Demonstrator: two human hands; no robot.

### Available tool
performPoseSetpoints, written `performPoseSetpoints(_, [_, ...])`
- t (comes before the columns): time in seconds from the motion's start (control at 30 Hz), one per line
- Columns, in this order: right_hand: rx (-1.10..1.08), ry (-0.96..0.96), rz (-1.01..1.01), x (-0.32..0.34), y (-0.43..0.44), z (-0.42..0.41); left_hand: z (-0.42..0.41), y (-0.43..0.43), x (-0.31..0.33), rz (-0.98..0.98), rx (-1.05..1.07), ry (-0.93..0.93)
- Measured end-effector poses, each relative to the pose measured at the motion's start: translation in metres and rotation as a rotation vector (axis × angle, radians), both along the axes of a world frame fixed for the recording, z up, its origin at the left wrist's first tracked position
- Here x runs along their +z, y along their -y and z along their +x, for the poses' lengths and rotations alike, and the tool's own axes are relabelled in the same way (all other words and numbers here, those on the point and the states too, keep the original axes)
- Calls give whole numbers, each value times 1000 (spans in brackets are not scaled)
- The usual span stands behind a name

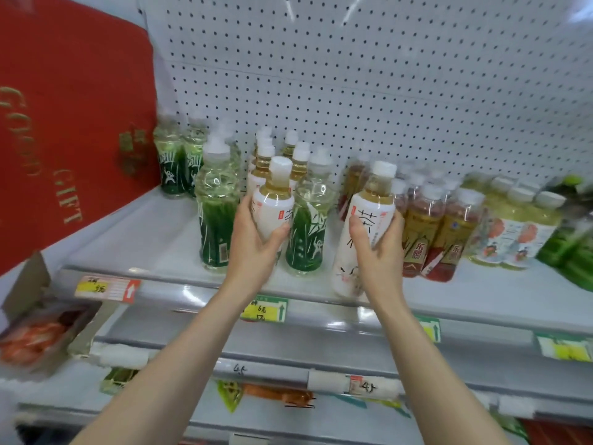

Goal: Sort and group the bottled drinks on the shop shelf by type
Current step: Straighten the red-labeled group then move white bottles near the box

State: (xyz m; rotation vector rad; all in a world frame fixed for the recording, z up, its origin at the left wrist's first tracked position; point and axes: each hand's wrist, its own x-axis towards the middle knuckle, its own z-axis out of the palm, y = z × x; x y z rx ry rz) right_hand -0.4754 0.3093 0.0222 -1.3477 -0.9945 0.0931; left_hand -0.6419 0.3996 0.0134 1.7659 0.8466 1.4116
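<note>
Left bottle (272, 205): white label, gripped by the left hand (256, 242), between two green-label bottles (216, 232), before the white-label row (264, 155).
Right bottle (362, 216): same kind, gripped by the right hand (378, 242), tilted, its base over the shelf lip (192, 282).
Risk: either bottle may knock the green ones or the red-label bottles (420, 232) close beside; a loose grip may drop one past the lip.
Open room: bare shelf floor at left, near the red bag (64, 123).

Bare forearms (192, 348), left hand (256, 242), right hand (378, 248).
</note>
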Motion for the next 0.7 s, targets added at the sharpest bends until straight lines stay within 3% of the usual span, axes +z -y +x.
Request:
performPoseSetpoints(0.3, [30, 39, -110, -8, -34, 22, 28, -20, -9, -52, 98, -57])
performPoseSetpoints(0.47, [-33, 100, -115, -12, -39, 13, 23, -7, -12, 20, 188, -147])
performPoseSetpoints(0.6, [-251, 424, 76, 10, -26, 1, 0, -1, -5, 367, 442, -146])
performPoseSetpoints(0.7, [-200, 593, 73, 48, -28, -13, -20, -20, 15, 340, 552, -50])
